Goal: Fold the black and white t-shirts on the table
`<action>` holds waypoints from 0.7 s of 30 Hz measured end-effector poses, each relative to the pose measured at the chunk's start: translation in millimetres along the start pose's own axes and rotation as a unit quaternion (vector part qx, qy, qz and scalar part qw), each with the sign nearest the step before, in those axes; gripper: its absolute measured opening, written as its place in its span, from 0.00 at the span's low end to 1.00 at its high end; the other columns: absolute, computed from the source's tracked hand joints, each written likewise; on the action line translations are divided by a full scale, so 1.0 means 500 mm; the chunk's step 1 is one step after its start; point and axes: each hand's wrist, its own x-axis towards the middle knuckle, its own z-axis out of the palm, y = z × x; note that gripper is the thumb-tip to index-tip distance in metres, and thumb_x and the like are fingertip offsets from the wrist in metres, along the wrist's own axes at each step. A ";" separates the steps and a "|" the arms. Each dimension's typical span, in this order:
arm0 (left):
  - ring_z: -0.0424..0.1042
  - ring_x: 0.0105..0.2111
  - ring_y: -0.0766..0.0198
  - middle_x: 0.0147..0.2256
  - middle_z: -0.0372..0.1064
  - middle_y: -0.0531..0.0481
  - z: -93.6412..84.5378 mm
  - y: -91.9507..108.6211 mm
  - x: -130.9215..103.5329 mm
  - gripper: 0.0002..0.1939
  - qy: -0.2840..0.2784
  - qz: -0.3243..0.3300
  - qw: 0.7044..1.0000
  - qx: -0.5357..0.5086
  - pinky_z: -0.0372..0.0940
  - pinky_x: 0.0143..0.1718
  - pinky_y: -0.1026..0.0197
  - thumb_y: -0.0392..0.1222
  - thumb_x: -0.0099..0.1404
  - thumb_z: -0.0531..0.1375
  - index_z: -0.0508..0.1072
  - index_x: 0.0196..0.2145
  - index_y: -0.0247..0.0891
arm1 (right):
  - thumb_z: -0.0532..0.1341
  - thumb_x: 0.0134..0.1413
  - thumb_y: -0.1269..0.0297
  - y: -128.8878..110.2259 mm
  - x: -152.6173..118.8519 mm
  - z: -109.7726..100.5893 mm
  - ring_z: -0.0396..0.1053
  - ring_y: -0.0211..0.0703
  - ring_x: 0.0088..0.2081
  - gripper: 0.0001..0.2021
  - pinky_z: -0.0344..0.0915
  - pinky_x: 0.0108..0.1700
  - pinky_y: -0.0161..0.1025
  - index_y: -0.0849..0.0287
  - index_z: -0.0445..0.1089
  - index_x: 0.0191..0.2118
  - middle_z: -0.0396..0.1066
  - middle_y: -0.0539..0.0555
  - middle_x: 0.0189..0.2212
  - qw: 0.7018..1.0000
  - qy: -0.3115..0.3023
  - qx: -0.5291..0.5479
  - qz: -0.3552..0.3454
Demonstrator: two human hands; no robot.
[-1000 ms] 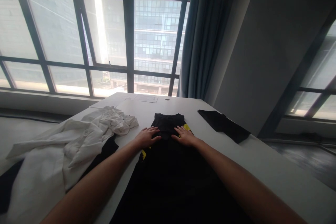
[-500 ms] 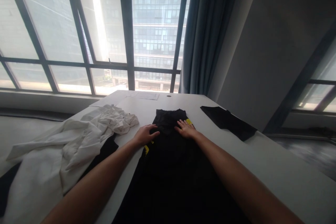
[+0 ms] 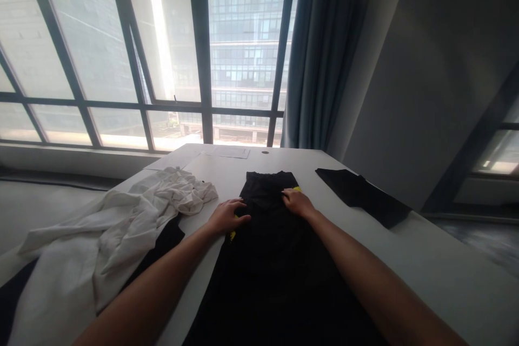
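Note:
A black garment [image 3: 271, 259] with yellow patches at its sides lies lengthwise on the white table [image 3: 219, 165], its gathered edge at the far end. My left hand [image 3: 229, 216] rests on the garment's left edge beside a yellow patch, thumb and fingers apart. On the right edge, my right hand [image 3: 298, 203] touches the cloth near the other yellow patch. Its fingers are bent and drawn together; how much cloth lies between them is hidden.
Crumpled white cloth [image 3: 133, 216] covers the table's left side, over some dark fabric [image 3: 162, 243]. A folded black cloth [image 3: 365, 197] lies at the right. Papers [image 3: 231, 152] and a round hole [image 3: 265, 152] are near the far edge, below the windows.
My right hand's fingers, spread flat before, are now curled together at the garment's edge. My left hand has stayed nearly where it was on the cloth. The view has shifted slightly.

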 end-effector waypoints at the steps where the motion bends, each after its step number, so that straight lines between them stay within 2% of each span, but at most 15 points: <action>1: 0.64 0.58 0.49 0.59 0.66 0.47 0.000 -0.001 0.000 0.28 -0.002 -0.001 1.000 0.001 0.58 0.60 0.53 0.63 0.61 0.58 0.76 0.51 0.43 | 0.51 0.63 0.60 0.007 -0.012 -0.007 0.61 0.51 0.60 0.21 0.56 0.60 0.44 0.56 0.69 0.58 0.65 0.56 0.60 1.000 0.021 0.008 -0.003; 3: 0.65 0.58 0.49 0.59 0.66 0.48 0.000 -0.002 0.000 0.27 -0.004 -0.001 1.000 0.003 0.58 0.60 0.54 0.62 0.61 0.58 0.76 0.50 0.44 | 0.50 0.62 0.62 0.032 -0.033 -0.022 0.68 0.52 0.53 0.20 0.62 0.54 0.44 0.55 0.72 0.54 0.72 0.58 0.53 0.996 0.072 0.027 0.048; 5: 0.65 0.57 0.49 0.58 0.66 0.47 -0.001 0.001 0.006 0.27 -0.008 -0.004 1.000 0.013 0.59 0.59 0.54 0.62 0.61 0.58 0.76 0.50 0.43 | 0.48 0.63 0.61 0.072 -0.052 -0.037 0.71 0.55 0.50 0.21 0.65 0.49 0.46 0.57 0.71 0.54 0.74 0.62 0.48 0.978 0.128 0.054 0.155; 7: 0.65 0.56 0.47 0.57 0.67 0.45 -0.001 0.011 0.018 0.28 -0.015 -0.018 0.999 0.042 0.60 0.58 0.51 0.62 0.60 0.58 0.74 0.51 0.42 | 0.47 0.62 0.62 0.120 -0.069 -0.051 0.71 0.59 0.49 0.22 0.66 0.46 0.48 0.61 0.69 0.55 0.73 0.66 0.47 0.949 0.166 0.091 0.252; 10: 0.64 0.56 0.43 0.57 0.65 0.40 0.007 0.047 0.051 0.31 -0.032 -0.062 0.992 0.103 0.61 0.55 0.46 0.60 0.60 0.58 0.69 0.56 0.40 | 0.49 0.60 0.63 0.178 -0.088 -0.063 0.70 0.61 0.50 0.22 0.66 0.45 0.48 0.64 0.67 0.57 0.72 0.69 0.48 0.913 0.195 0.147 0.326; 12: 0.62 0.57 0.42 0.58 0.62 0.37 0.021 0.080 0.081 0.33 -0.036 -0.073 0.987 0.136 0.61 0.54 0.44 0.56 0.60 0.59 0.65 0.59 0.38 | 0.50 0.60 0.63 0.194 -0.093 -0.064 0.70 0.58 0.49 0.22 0.66 0.46 0.47 0.63 0.65 0.58 0.72 0.67 0.48 0.905 0.214 0.167 0.327; 13: 0.62 0.57 0.42 0.58 0.62 0.37 0.029 0.096 0.097 0.32 -0.035 -0.065 0.986 0.150 0.61 0.54 0.43 0.54 0.61 0.59 0.65 0.59 0.38 | 0.52 0.60 0.62 0.195 -0.093 -0.061 0.70 0.56 0.50 0.22 0.66 0.47 0.46 0.62 0.65 0.58 0.71 0.66 0.49 0.913 0.221 0.165 0.303; 16: 0.65 0.54 0.42 0.53 0.67 0.38 0.046 0.128 0.144 0.21 -0.055 0.004 0.981 0.184 0.63 0.52 0.44 0.48 0.63 0.58 0.72 0.52 0.39 | 0.60 0.54 0.60 0.185 -0.085 -0.049 0.66 0.50 0.53 0.21 0.62 0.53 0.42 0.57 0.68 0.55 0.68 0.60 0.53 0.964 0.194 0.117 0.139; 18: 0.69 0.51 0.45 0.48 0.71 0.40 0.042 0.128 0.171 0.14 -0.078 0.030 0.979 0.187 0.65 0.49 0.48 0.44 0.64 0.58 0.75 0.46 0.40 | 0.63 0.52 0.59 0.184 -0.076 -0.044 0.65 0.49 0.53 0.17 0.60 0.55 0.41 0.57 0.73 0.47 0.68 0.58 0.51 0.977 0.176 0.101 0.069; 19: 0.71 0.49 0.47 0.46 0.72 0.41 0.032 0.120 0.182 0.12 -0.075 0.016 0.981 0.179 0.66 0.48 0.50 0.43 0.65 0.58 0.76 0.44 0.40 | 0.62 0.53 0.58 0.189 -0.072 -0.043 0.66 0.49 0.52 0.15 0.61 0.55 0.41 0.58 0.74 0.45 0.70 0.59 0.49 0.972 0.190 0.113 0.081; 21: 0.73 0.45 0.51 0.43 0.74 0.44 0.003 0.090 0.196 0.12 -0.013 -0.071 0.986 0.148 0.67 0.45 0.53 0.43 0.67 0.58 0.75 0.45 0.39 | 0.57 0.59 0.56 0.208 -0.066 -0.046 0.68 0.53 0.50 0.18 0.62 0.53 0.44 0.64 0.74 0.45 0.72 0.64 0.45 0.932 0.264 0.167 0.187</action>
